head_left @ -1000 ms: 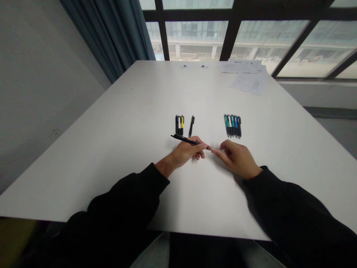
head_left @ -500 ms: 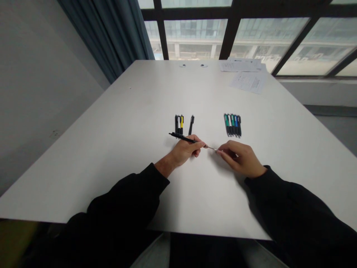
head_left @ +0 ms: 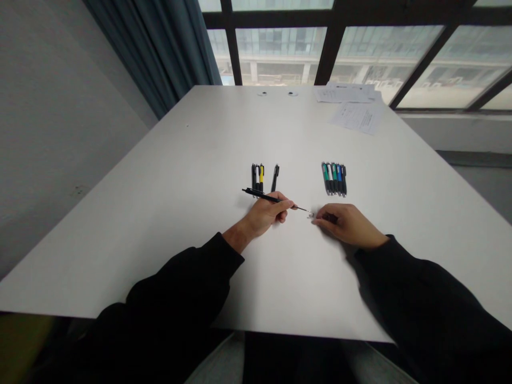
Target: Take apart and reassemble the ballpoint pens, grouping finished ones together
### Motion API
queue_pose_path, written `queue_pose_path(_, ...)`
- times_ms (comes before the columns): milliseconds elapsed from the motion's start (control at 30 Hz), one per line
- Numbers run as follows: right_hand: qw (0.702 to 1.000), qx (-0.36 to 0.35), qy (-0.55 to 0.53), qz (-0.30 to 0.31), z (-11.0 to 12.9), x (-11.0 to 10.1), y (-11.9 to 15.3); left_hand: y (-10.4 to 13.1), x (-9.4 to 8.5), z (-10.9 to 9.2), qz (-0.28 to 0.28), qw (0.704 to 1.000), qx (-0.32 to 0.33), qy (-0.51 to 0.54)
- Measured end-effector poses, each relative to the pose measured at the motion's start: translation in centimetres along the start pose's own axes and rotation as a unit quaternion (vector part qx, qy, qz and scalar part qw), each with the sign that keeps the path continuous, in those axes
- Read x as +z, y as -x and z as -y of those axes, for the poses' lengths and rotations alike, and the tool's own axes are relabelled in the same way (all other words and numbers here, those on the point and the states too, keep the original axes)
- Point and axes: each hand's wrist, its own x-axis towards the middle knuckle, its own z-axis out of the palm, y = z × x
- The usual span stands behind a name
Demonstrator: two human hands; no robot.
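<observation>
My left hand (head_left: pixel 266 214) is closed around a black pen (head_left: pixel 260 195), whose thin refill sticks out past the fingertips to the right. Just beyond the refill's end, my right hand (head_left: pixel 340 220) has its thumb and forefinger pinched together at a small, pale metallic piece (head_left: pixel 311 215), too small to make out. Past my left hand, a black pen (head_left: pixel 275 177) lies alone on the table, beside a short row holding a yellow pen (head_left: pixel 261 177). Several pens, green, white, blue and black, lie side by side beyond my right hand, among them a blue pen (head_left: pixel 339 178).
The white table (head_left: pixel 224 133) stretches to the window. Printed papers (head_left: pixel 356 116) lie at its far right, and two round fittings (head_left: pixel 293 93) sit near the far edge. A dark curtain (head_left: pixel 160 48) hangs at the left.
My right hand has shifted slightly right, away from the refill's tip, and a small piece now shows at its fingertips. My left hand and its pen have hardly moved.
</observation>
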Motion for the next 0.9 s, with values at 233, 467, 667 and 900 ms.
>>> queue_pose_path(233,0.999,0.037,0.014,-0.004,0.11,-0.24,0.04,-0.08,-0.05,0.09,0.003,1.0,0.006,-0.009)
queue_pose_path(467,1.0,0.024,0.018,0.005,0.2,-0.25,0.05,0.05,0.05,-0.06,-0.002,1.0,-0.002,-0.003)
queue_pose_path(667,1.0,0.021,0.022,0.002,-0.11,-0.09,0.07,-0.02,0.08,0.0,-0.003,1.0,-0.001,-0.007)
queue_pose_path(900,0.999,0.019,0.03,-0.013,-0.07,0.03,-0.04,0.05,0.05,-0.02,0.007,1.0,0.001,-0.006)
